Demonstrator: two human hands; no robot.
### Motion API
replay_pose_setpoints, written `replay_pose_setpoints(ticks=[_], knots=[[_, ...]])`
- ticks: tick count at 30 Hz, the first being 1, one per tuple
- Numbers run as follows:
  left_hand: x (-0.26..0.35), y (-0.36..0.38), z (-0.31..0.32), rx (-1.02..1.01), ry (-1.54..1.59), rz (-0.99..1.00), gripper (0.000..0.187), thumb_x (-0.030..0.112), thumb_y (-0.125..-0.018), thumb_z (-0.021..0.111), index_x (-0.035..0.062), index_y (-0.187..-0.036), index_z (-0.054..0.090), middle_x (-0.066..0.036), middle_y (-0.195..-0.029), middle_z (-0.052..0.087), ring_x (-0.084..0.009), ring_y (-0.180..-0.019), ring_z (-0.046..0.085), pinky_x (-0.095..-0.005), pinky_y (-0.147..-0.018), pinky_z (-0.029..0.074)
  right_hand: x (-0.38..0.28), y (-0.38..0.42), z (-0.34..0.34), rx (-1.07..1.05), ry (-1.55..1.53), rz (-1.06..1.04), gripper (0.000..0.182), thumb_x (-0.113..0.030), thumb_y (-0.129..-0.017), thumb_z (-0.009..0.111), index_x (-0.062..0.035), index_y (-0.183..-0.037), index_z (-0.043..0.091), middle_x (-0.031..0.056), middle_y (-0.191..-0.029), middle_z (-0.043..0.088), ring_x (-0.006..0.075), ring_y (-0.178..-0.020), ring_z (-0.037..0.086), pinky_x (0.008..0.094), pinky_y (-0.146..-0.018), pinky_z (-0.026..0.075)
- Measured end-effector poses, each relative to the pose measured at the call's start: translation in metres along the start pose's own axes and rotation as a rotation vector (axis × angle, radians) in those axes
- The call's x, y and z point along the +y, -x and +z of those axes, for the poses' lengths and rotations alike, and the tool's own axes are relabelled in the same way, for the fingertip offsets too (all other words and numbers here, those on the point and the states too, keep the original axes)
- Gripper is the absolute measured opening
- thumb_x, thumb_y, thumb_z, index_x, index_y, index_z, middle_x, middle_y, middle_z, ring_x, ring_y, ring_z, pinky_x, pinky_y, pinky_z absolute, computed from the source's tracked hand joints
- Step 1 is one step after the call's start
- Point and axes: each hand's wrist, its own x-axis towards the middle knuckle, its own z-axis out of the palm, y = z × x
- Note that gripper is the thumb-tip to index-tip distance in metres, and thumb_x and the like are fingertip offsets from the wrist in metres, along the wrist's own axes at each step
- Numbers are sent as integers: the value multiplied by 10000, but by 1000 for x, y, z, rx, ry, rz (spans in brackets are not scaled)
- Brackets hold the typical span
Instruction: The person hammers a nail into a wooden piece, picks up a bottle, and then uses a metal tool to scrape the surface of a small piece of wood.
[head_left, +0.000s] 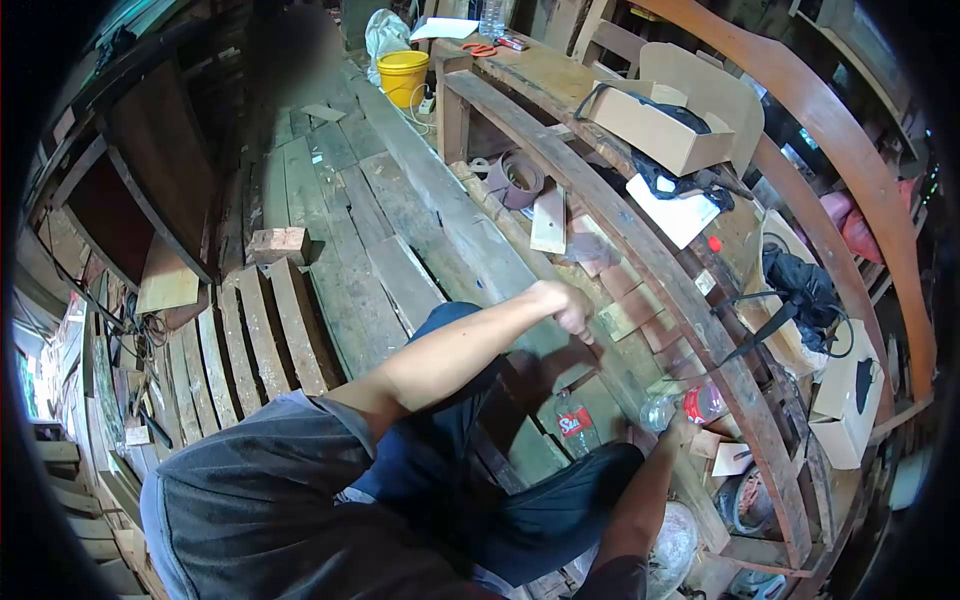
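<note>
My left hand (565, 305) reaches out over the floor beside the low wooden bench frame, its fingers curled and pointing down; what they hold, if anything, is hidden. A clear plastic bottle with a red label (705, 403) lies under the bench rail, and my right hand (679, 432) is closed around it. Another bottle with a red label (575, 422) stands on the boards between my legs. Just beyond my left hand, several small wooden blocks (630, 313) lie in a row along the frame.
The wooden bench (600, 205) curves along the right, bearing an open cardboard box (655, 130) and a black bag (800, 285). A roll of brown sanding belt (517, 178) sits beneath it. A yellow bucket (403, 78) stands at the back. Wooden slats (270, 335) lie left.
</note>
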Motion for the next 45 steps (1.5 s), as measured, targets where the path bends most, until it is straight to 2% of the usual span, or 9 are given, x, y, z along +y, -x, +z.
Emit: replay_pose_setpoints(ticks=[11,15,21,25,31,34,40,43,45], knots=[[6,6,-2,-6,34,11,608,558,-865,613,72,-1230,611,-145,-1199,637,-330,-1119,594,-417,-898,474,5,2,-15,-322,-199,143,670,-365,-670,819,8,-1179,593,134,-1133,607,282,-966,623,475,-708,557],[6,7,-3,-17,27,15,597,550,-879,601,72,-1236,610,-148,-1199,638,-333,-1122,591,-420,-905,472,-2,23,-25,-450,-385,171,713,-305,-688,789,-91,-1296,485,148,-1180,519,343,-911,589,483,-629,535],[1,5,-3,-6,36,5,606,549,-891,586,67,-1258,596,-154,-1214,632,-340,-1136,585,-423,-917,470,29,-16,8,-646,-146,302,681,-278,-699,763,-121,-1294,473,204,-1144,519,369,-840,604,454,-560,504],[-4,0,-4,-9,20,27,619,556,-885,591,73,-1272,587,-152,-1227,626,-339,-1149,579,-418,-926,469,18,10,3,-956,25,379,578,-277,-742,735,-19,-1220,539,210,-971,626,389,-686,645,453,-564,521],[-7,-2,-2,-33,16,5,622,567,-876,595,91,-1276,588,-147,-1240,622,-337,-1159,574,-416,-936,463,-5,27,35,-1368,149,-193,338,-264,-822,720,16,-995,641,164,-817,679,252,-681,667,381,-577,542],[-11,-1,0,20,8,39,632,573,-879,586,27,-1195,628,-168,-1191,647,-347,-1094,607,-432,-899,479,-47,83,27,-1013,343,-742,314,-266,-819,738,-18,-979,629,84,-791,660,156,-647,640,303,-532,501],[-16,-16,4,-83,-45,2,618,587,-876,575,111,-1270,598,-160,-1250,614,-352,-1176,560,-427,-961,449,-82,166,13,-1386,196,-579,351,-301,-803,785,-26,-937,612,38,-706,639,125,-582,597,275,-506,477],[-15,-6,1,-33,-43,30,618,586,-876,573,79,-1228,618,-178,-1213,631,-356,-1137,581,-428,-937,460,-66,145,30,-1362,483,-774,371,-349,-812,755,-29,-976,664,117,-886,697,181,-761,653,326,-684,518],[-14,-5,1,32,-45,58,626,569,-885,570,13,-1161,648,-179,-1151,663,-356,-1061,618,-428,-878,484,-45,119,53,-1246,161,-811,235,-216,-840,728,-18,-944,658,93,-843,673,192,-783,651,335,-714,511]])
